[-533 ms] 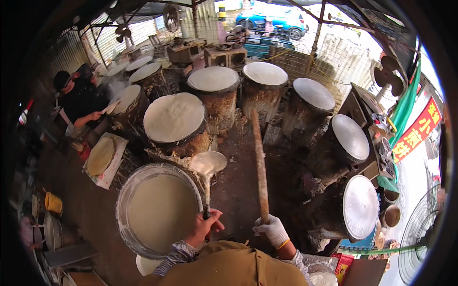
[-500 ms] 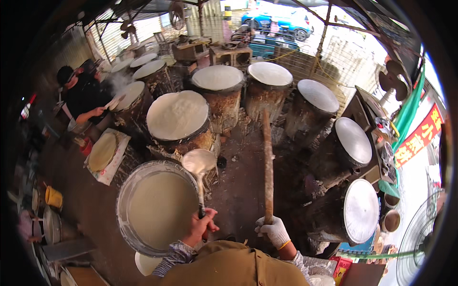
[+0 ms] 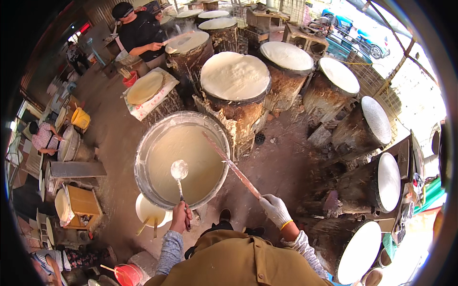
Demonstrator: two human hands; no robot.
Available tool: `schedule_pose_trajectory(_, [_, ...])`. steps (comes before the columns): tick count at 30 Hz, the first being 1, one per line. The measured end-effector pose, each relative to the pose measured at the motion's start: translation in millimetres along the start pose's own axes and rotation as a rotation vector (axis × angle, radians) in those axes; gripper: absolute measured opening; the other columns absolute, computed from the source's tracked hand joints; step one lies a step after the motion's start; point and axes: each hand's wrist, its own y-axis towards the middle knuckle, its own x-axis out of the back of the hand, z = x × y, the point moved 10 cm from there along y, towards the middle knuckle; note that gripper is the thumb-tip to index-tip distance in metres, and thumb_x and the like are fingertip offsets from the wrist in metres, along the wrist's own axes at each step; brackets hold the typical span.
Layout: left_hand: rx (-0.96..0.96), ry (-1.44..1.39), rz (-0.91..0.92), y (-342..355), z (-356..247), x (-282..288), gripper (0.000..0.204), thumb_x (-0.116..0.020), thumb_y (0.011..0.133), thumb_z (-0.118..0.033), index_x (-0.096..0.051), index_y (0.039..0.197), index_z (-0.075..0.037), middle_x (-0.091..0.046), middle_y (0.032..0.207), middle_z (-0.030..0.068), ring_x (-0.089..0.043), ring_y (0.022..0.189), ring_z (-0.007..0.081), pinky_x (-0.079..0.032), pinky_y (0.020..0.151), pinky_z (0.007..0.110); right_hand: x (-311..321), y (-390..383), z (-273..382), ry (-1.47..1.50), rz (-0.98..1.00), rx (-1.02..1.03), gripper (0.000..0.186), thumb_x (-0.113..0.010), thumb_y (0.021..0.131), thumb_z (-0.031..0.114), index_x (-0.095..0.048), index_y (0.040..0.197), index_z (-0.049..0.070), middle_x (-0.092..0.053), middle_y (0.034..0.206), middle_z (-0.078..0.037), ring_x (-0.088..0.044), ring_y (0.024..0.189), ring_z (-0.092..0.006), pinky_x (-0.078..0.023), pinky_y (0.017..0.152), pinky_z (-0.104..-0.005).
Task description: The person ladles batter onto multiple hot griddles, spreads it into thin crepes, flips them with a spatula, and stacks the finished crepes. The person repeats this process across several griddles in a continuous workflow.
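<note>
Drums (image 3: 237,117) ring the brown floor (image 3: 291,143) ahead. The bare left hand (image 3: 180,217) grips a ladle (image 3: 179,170) over the vat (image 3: 144,157) before it; the gloved right hand (image 3: 275,210), apart, clasps a stick (image 3: 242,177) slanting left over that vat.

On my feed, my left hand (image 3: 181,217) is bare, fingers curled in a grip, its forearm (image 3: 170,252) rising nearly upright. My right hand (image 3: 275,210), gloved, also grips, angled inward; right forearm (image 3: 304,245) slants up and leftward. Hands well apart.
</note>
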Motion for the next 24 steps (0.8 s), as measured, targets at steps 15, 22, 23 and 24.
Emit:
schedule_pose_trajectory(15, [0.059,0.319,-0.003,81.6,-4.4,13.1,0.036,-0.041,0.104,-0.038,-0.047,0.087,-0.007,-0.045,0.058,0.0007,-0.043,0.041,0.0117,-0.037,0.035,0.028,-64.5,63.4,98.6,-0.883,0.094,0.303,0.057,-0.055,0.089,0.022,-0.043,0.144,0.025,-0.069,0.087,-0.021,-0.067,0.076,-0.0411,-0.054,0.067,-0.0505])
schedule_pose_trajectory(22, [-0.017,0.63,-0.03,117.5,-21.8,12.6,0.052,-0.044,0.1,-0.04,-0.049,0.063,-0.004,-0.053,0.057,0.0091,-0.051,0.041,0.0184,-0.039,0.035,0.035,-82.5,101.3,96.7,-1.099,0.073,0.222,0.038,-0.048,0.091,0.013,-0.058,0.128,0.013,-0.07,0.084,-0.017,-0.07,0.077,-0.0357,-0.055,0.065,-0.0476])
schedule_pose_trajectory(23, [-0.019,0.668,-0.067,123.8,-21.7,14.3,0.054,-0.044,0.1,-0.04,-0.051,0.063,-0.002,-0.055,0.057,0.0111,-0.053,0.041,0.0212,-0.04,0.036,0.038,-90.6,107.5,96.4,-1.115,0.102,0.182,0.036,-0.048,0.092,0.015,-0.059,0.126,0.013,-0.071,0.084,-0.017,-0.07,0.078,-0.0359,-0.055,0.066,-0.0479])
schedule_pose_trajectory(24, [-0.021,0.707,-0.1,132.2,-19.6,13.1,0.055,-0.045,0.099,-0.041,-0.053,0.062,0.0,-0.057,0.057,0.013,-0.055,0.041,0.0239,-0.042,0.037,0.04,-98.8,114.9,93.0,-1.132,0.128,0.138,0.033,-0.047,0.093,0.016,-0.059,0.124,0.012,-0.071,0.084,-0.017,-0.07,0.079,-0.0361,-0.054,0.066,-0.0482])
